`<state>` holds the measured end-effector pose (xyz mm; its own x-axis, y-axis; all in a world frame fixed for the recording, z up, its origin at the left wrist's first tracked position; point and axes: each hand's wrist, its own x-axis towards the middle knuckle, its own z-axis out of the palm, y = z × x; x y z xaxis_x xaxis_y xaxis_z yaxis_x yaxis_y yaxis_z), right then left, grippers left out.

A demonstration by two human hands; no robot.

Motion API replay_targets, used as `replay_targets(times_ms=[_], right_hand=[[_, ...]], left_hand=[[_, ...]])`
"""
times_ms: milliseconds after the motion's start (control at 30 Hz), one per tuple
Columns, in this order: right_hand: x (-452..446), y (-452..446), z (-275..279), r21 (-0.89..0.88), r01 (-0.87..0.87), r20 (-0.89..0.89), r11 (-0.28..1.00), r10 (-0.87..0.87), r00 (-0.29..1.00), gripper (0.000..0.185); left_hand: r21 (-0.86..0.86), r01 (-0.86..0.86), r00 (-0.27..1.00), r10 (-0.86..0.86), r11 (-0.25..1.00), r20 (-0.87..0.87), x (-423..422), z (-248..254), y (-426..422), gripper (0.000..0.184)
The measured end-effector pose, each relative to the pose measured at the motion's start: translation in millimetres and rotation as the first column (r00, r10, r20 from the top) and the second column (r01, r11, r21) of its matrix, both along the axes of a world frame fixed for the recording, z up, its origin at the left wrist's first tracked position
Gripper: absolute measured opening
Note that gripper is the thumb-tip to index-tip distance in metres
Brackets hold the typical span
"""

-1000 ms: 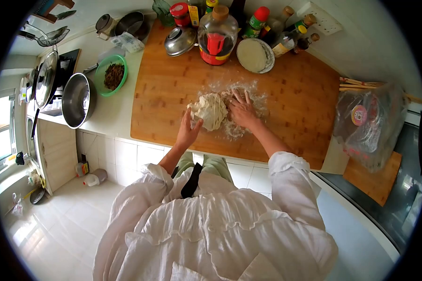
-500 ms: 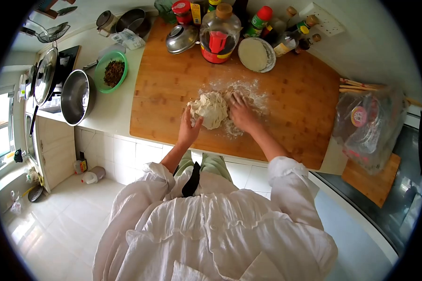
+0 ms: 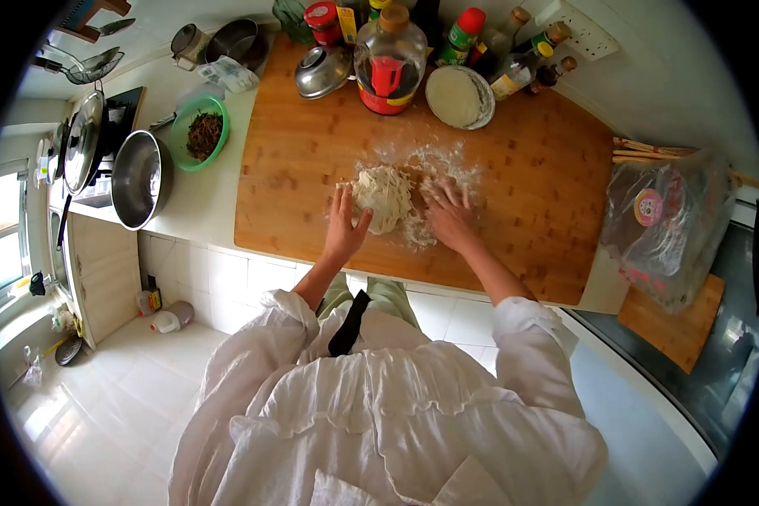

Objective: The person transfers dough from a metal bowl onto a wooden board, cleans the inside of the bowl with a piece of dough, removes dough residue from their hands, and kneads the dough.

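Note:
A pale, rough-surfaced lump of dough lies on the large wooden board. My left hand rests against the dough's left side, fingers stretched out and thumb apart. To the right of the lump, my right hand is spread on the board over loose flour and dough scraps. White flour is scattered behind and around the dough. What lies under my right fingers is partly hidden.
A bowl of flour, a big plastic jar, a metal lid and several bottles line the board's back edge. At left are a green bowl with dark food and a steel bowl. A plastic bag lies at right.
My right hand has shifted slightly right, away from the dough, with its fingers spread wider. My left hand has moved a little to the right and lies straighter along the lump's side.

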<state>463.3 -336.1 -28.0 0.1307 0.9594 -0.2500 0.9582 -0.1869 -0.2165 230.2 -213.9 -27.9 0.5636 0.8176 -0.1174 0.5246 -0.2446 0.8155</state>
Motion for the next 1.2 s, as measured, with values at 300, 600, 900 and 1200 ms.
replay_targets(times_ms=[300, 600, 900, 1200], right_hand=[[-14.6, 51.4, -14.4, 0.159, 0.014, -0.027, 0.987, -0.010, 1.000, 0.046], [2.3, 50.1, -13.4, 0.194, -0.022, -0.077, 0.981, 0.038, 0.996, 0.043], [3.4, 13.4, -7.8, -0.039, -0.071, -0.044, 0.997, 0.069, 0.997, 0.050], [-52.2, -12.4, -10.6, 0.088, 0.414, -0.799, 0.906, -0.184, 0.572, 0.063]], left_hand=[[0.008, 0.024, 0.999, -0.024, 1.000, 0.022, -6.6, -3.6, -1.9, 0.067], [0.001, 0.062, 0.998, -0.062, 0.998, 0.011, -5.5, -9.6, 4.0, 0.067], [0.092, 0.108, 0.977, -0.089, 0.990, -0.195, 0.8, 0.5, -4.7, 0.070], [0.002, -0.027, 0.990, 0.027, 1.000, 0.140, -21.4, -18.0, 4.5, 0.065]])
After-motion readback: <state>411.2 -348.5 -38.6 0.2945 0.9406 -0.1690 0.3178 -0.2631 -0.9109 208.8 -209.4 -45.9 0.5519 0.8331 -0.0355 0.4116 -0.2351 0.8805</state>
